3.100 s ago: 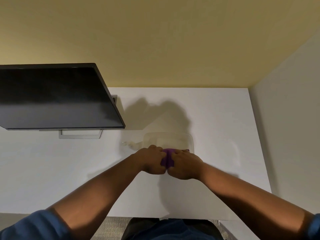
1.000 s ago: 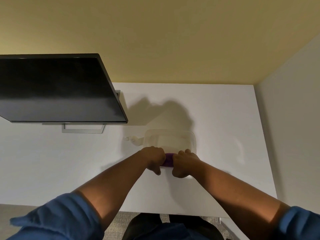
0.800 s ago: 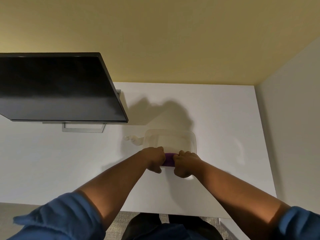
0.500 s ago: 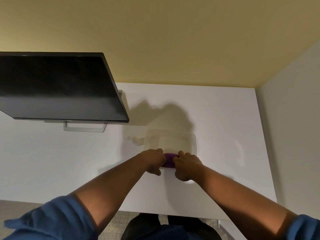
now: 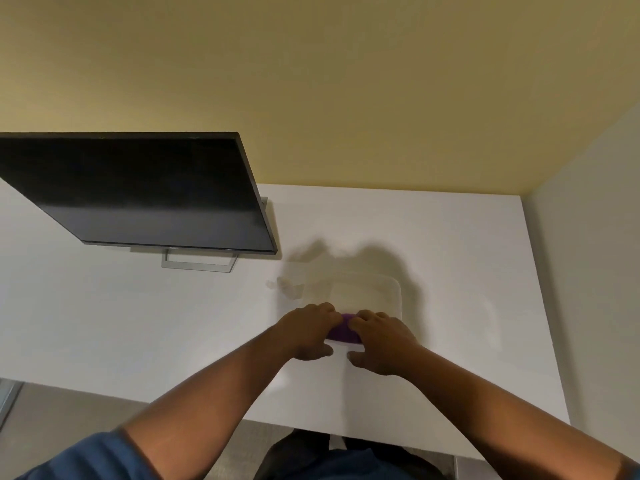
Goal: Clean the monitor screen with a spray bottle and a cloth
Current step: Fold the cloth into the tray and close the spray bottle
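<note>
Left hand (image 5: 306,332), right hand (image 5: 382,341), fingers curled, gripping purple cloth (image 5: 341,333)

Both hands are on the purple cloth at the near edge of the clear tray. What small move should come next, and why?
Probably lift the purple cloth out of the clear tray. Both the left hand and the right hand grip it there, while the monitor stands untouched to the left.

Open desk (image 5: 104,323) lies between the monitor (image 5: 145,192) and clear tray (image 5: 388,289).
</note>
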The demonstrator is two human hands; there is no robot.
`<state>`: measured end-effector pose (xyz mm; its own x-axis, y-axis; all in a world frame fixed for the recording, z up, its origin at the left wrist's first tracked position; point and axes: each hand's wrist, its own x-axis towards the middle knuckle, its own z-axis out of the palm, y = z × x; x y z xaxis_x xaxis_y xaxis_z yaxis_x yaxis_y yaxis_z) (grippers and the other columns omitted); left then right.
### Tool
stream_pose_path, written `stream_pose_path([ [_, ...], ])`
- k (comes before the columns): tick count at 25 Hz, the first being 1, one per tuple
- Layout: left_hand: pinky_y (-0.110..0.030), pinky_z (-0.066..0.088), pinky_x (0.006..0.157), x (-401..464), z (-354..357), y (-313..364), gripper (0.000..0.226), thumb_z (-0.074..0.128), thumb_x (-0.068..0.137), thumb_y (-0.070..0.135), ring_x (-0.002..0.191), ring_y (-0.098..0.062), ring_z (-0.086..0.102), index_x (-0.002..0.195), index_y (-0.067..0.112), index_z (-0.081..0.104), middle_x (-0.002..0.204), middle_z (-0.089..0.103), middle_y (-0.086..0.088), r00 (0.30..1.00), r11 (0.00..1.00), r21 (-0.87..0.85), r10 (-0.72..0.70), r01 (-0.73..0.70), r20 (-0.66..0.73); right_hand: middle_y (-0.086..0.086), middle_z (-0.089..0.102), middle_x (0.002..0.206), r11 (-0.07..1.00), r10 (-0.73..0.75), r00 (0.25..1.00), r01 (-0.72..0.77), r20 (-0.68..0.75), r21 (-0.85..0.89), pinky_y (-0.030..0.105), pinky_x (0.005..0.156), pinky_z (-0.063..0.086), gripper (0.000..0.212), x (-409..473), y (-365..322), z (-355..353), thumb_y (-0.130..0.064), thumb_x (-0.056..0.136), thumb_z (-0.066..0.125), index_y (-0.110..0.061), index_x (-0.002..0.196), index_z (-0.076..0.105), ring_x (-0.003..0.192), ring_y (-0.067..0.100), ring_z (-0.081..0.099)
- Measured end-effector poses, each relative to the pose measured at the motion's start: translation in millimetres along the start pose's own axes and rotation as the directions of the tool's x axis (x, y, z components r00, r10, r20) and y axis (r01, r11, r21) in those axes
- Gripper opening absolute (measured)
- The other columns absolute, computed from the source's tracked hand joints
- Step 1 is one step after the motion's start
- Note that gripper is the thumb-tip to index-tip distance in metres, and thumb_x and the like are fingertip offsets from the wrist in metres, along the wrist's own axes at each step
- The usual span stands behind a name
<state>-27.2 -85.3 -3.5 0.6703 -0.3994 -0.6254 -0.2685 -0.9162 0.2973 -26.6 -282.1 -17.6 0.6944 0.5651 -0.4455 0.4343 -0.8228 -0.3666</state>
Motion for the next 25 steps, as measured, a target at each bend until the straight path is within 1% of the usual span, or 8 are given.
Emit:
stream_pose_path([
  [3, -0.03, 0.053, 0.094, -30.3, -6.7, -3.6, 0.036, 0.065, 0.095, 0.025, 0.109, -0.02, 0.062, 0.13, 0.025, 0.059, 0.124, 0.061, 0.001, 0.992, 0.99, -0.134, -0.048, 0.032, -0.12, -0.005, 0.061, 0.114, 0.998, -0.009, 0.998, 0.013, -0.064, 0.061, 0.032, 0.082, 0.051, 0.048, 2.2, -11.8, -22.1, -0.057, 0.086, 0.057, -0.027, 0.124, 0.055, 0.096, 0.018, 0.059],
  [6, -0.025, 0.049, 0.087, -58.0, -10.7, -20.5, 0.029, 0.056, 0.097, 0.018, 0.098, -0.017, 0.059, 0.126, 0.019, 0.061, 0.123, 0.062, 0.0, 0.962, 0.952, -0.272, -0.194, 0.137, -0.193, -0.006, 0.064, 0.121, 0.985, 0.037, 0.984, -0.007, -0.175, 0.171, 0.032, 0.086, 0.052, 0.044, 10.0, -27.3, -39.8, -0.053, 0.089, 0.057, -0.026, 0.124, 0.059, 0.103, 0.018, 0.062],
  [9, -0.028, 0.051, 0.082, -74.8, -11.3, -50.2, 0.021, 0.051, 0.094, 0.013, 0.091, -0.019, 0.06, 0.112, 0.017, 0.061, 0.115, 0.066, -0.003, 0.905, 0.921, -0.32, -0.317, 0.222, -0.283, -0.009, 0.065, 0.121, 0.961, 0.096, 0.959, -0.019, -0.268, 0.277, 0.03, 0.088, 0.051, 0.039, 18.1, -46.1, -48.7, -0.046, 0.092, 0.062, -0.026, 0.124, 0.06, 0.105, 0.015, 0.063],
  [12, -0.037, 0.057, 0.084, -82.3, -8.7, -82.8, 0.018, 0.05, 0.091, 0.013, 0.091, -0.02, 0.064, 0.104, 0.02, 0.061, 0.106, 0.066, 0.002, 0.863, 0.897, -0.364, -0.377, 0.251, -0.335, -0.012, 0.066, 0.11, 0.932, 0.145, 0.947, -0.034, -0.285, 0.36, 0.027, 0.08, 0.049, 0.033, 29.7, -62.7, -49.5, -0.04, 0.09, 0.066, -0.026, 0.119, 0.062, 0.096, 0.013, 0.063],
  [16, -0.038, 0.057, 0.084, -79.6, -5.6, -124.6, 0.014, 0.054, 0.092, 0.019, 0.089, -0.017, 0.062, 0.105, 0.023, 0.06, 0.099, 0.061, 0.007, 0.874, 0.901, -0.385, -0.342, 0.201, -0.345, -0.017, 0.061, 0.094, 0.879, 0.239, 0.931, -0.088, -0.274, 0.468, 0.03, 0.076, 0.052, 0.028, 47.7, -90.3, -38.3, -0.03, 0.086, 0.07, -0.026, 0.113, 0.063, 0.077, 0.012, 0.06],
  [20, -0.036, 0.057, 0.087, -68.3, -2.6, -160.4, 0.023, 0.061, 0.095, 0.028, 0.088, -0.016, 0.06, 0.116, 0.022, 0.06, 0.099, 0.059, 0.007, 0.9, 0.918, -0.376, -0.268, 0.131, -0.343, -0.014, 0.062, 0.095, 0.838, 0.32, 0.912, -0.147, -0.256, 0.526, 0.032, 0.077, 0.053, 0.032, 61.8, -118.6, -30.6, -0.03, 0.087, 0.071, -0.026, 0.118, 0.062, 0.071, 0.01, 0.064],
  [22, -0.033, 0.055, 0.092, -62.8, -3.2, -172.5, 0.032, 0.063, 0.095, 0.031, 0.091, -0.015, 0.057, 0.126, 0.023, 0.058, 0.104, 0.058, 0.007, 0.918, 0.93, -0.355, -0.221, 0.097, -0.328, -0.013, 0.063, 0.095, 0.82, 0.358, 0.897, -0.17, -0.259, 0.546, 0.029, 0.078, 0.052, 0.039, 67.3, -129.0, -29.3, -0.03, 0.087, 0.072, -0.025, 0.123, 0.062, 0.074, 0.011, 0.064],
  [25, -0.034, 0.052, 0.099, -51.8, -3.8, -184.3, 0.044, 0.063, 0.095, 0.031, 0.105, -0.02, 0.06, 0.138, 0.022, 0.055, 0.124, 0.061, 0.001, 0.939, 0.942, -0.329, -0.165, 0.059, -0.302, -0.011, 0.063, 0.095, 0.807, 0.398, 0.881, -0.202, -0.257, 0.555, 0.03, 0.08, 0.052, 0.048, 77.4, -139.5, -28.4, -0.029, 0.087, 0.072, -0.023, 0.132, 0.058, 0.075, 0.011, 0.06],
])
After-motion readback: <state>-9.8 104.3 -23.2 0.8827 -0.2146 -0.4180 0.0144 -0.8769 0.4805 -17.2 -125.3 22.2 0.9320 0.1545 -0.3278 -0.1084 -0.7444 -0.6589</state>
